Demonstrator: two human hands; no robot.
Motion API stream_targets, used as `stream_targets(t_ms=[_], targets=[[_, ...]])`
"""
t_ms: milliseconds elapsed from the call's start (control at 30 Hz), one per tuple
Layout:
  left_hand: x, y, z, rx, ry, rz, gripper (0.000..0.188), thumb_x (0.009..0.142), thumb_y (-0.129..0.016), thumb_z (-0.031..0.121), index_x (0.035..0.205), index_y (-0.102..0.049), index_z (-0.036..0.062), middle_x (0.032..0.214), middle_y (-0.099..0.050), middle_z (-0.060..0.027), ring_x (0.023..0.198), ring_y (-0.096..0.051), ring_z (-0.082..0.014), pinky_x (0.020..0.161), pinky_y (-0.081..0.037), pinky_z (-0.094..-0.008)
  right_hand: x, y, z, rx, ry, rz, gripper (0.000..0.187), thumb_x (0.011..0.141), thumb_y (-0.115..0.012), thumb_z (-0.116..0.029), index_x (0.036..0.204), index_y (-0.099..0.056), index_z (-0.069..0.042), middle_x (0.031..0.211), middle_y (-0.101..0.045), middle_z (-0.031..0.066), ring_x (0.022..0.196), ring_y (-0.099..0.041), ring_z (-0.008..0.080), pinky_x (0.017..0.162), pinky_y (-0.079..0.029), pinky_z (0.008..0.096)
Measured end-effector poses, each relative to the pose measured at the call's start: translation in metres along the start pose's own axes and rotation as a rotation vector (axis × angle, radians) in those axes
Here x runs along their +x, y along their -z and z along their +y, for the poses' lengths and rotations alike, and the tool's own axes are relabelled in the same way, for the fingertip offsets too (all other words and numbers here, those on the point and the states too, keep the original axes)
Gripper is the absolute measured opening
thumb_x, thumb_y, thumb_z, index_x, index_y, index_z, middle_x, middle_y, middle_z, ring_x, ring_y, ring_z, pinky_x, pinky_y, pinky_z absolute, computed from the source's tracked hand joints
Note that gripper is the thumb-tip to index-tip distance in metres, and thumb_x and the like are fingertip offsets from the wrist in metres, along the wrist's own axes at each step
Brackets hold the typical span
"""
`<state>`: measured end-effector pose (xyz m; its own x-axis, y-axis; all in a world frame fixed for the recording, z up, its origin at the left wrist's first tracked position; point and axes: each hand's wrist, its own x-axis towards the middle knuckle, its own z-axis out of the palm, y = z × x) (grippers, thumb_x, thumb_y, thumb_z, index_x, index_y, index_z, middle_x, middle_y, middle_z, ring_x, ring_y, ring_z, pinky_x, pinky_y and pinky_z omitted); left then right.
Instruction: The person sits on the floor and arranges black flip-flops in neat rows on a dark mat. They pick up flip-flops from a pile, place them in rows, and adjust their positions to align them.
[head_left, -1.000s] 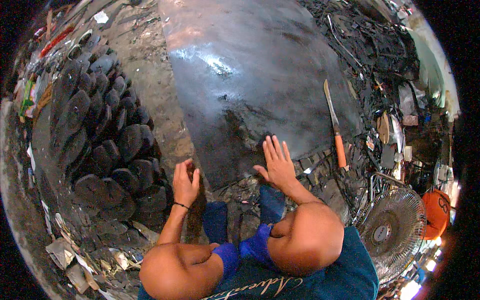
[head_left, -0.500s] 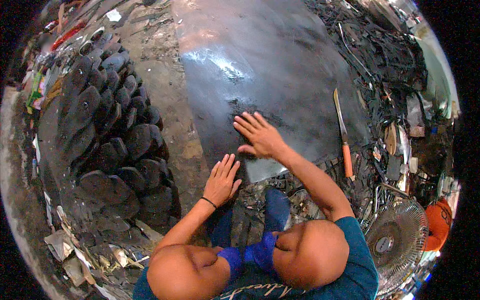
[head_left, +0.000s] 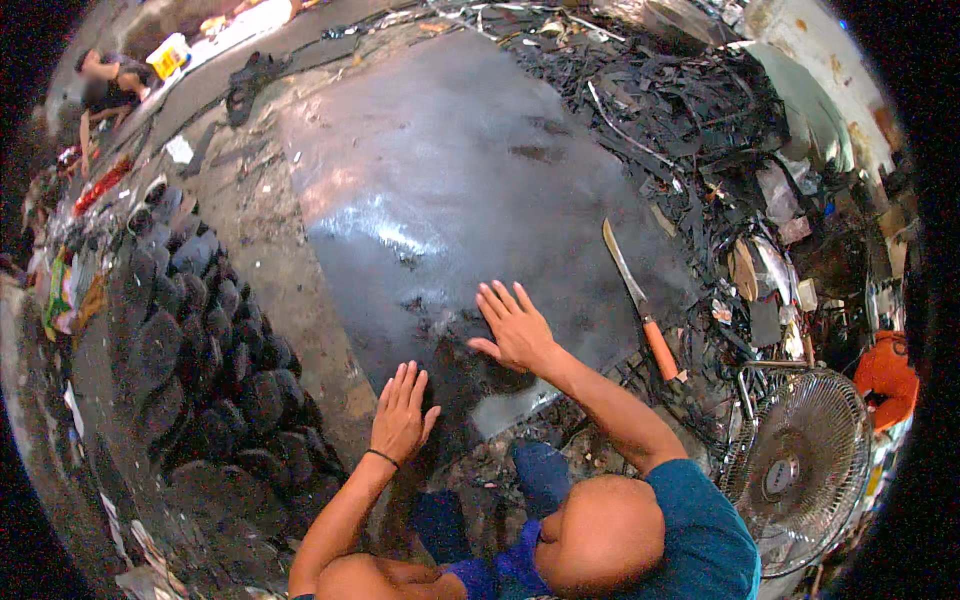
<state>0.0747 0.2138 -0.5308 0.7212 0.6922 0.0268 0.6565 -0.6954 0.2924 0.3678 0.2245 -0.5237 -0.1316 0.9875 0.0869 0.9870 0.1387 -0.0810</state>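
Dark sheet (head_left: pixel 470 170) flat on the floor, near edge by the person's feet. Black scraps (head_left: pixel 670 110) heaped off its right edge; dark oval pieces (head_left: pixel 160 342) piled off the left. Fan (head_left: pixel 790 470) beyond the near right corner. Knife (head_left: pixel 641 300) near that corner, blade on the sheet, handle jutting past the near edge. Right hand (head_left: pixel 515 335) palm down, fingers spread; left hand (head_left: pixel 400 415) at the near left corner, fingers together, thumb out. Whether either presses, I can't tell.

wire-caged fan (head_left: pixel 782 475), lower right | orange object (head_left: pixel 893 370) beside it | yellow tub (head_left: pixel 168 57), upper left
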Motion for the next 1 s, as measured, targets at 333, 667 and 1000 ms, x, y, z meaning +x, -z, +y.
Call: stream_targets(t_ms=[333, 667, 1000], targets=[[0.195, 0.017, -0.081, 0.018, 0.157, 0.021, 0.085, 0.098, -0.047, 0.057, 0.155, -0.026, -0.0026, 0.164, -0.018, -0.0221, 0.153, -0.014, -0.0371, 0.123, -0.014, -0.0503, -0.188, 0.008, 0.126, -0.036, -0.869, 0.176, 0.065, 0.092, -0.065, -0.025, 0.147, -0.039, -0.001, 0.138, -0.049, 0.0272, 0.135, -0.041, 0.0443, 0.113, -0.031, 0.0518], [0.183, -0.011, -0.002, -0.150, -0.155, -0.047, 0.090, 0.092, -0.052, 0.057, 0.151, -0.028, -0.0074, 0.158, -0.025, -0.0305, 0.150, -0.021, -0.0421, 0.122, -0.015, -0.0543, -0.237, -0.011, 0.157, -0.120, -0.761, 0.321, 0.046, 0.101, -0.047, -0.018, 0.145, -0.047, -0.003, 0.142, -0.052, 0.0227, 0.122, -0.051, 0.0426, 0.106, -0.038, 0.0498], [0.141, -0.022, -0.043, 0.055, -0.087, -0.050, 0.091, 0.097, -0.043, 0.065, 0.154, -0.027, -0.0032, 0.164, -0.020, -0.0239, 0.154, -0.014, -0.0370, 0.124, -0.008, -0.0514, -0.245, -0.006, 0.161, -0.251, -0.936, 0.168, 0.059, 0.095, -0.061, -0.025, 0.145, -0.044, 0.001, 0.145, -0.046, 0.0267, 0.132, -0.043, 0.0456, 0.111, -0.036, 0.0501]])
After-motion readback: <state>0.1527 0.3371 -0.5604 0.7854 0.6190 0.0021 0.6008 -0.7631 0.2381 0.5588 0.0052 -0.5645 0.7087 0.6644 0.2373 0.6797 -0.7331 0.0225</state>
